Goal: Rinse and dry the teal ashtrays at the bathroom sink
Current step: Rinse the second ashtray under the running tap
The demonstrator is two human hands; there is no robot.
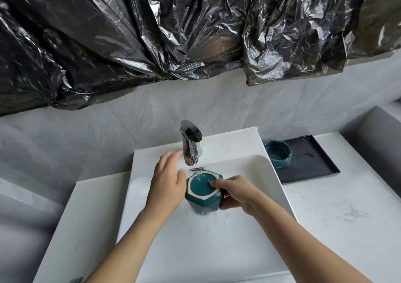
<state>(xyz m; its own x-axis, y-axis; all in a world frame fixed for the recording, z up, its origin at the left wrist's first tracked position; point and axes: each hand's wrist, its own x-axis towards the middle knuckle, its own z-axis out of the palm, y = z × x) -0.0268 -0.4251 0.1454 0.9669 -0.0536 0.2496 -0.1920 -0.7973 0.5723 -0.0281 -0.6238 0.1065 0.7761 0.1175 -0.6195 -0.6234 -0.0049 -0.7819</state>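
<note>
While the right hand (236, 192) grips the teal ashtray (204, 192) at centre frame, fingers curled over its rim and thumb under its side, the piece sits tipped with its underside toward the camera, low in the white sink (217, 239) beneath the chrome tap (191, 148). The left hand (166, 183) is open, fingers straight and blurred, palm edge against the ashtray's left side. A second teal ashtray (278, 155) stands upright on the black tray (314, 163), right of centre, on the table (347, 217). Black plastic sheeting (152, 33) fills the upper frame.
</note>
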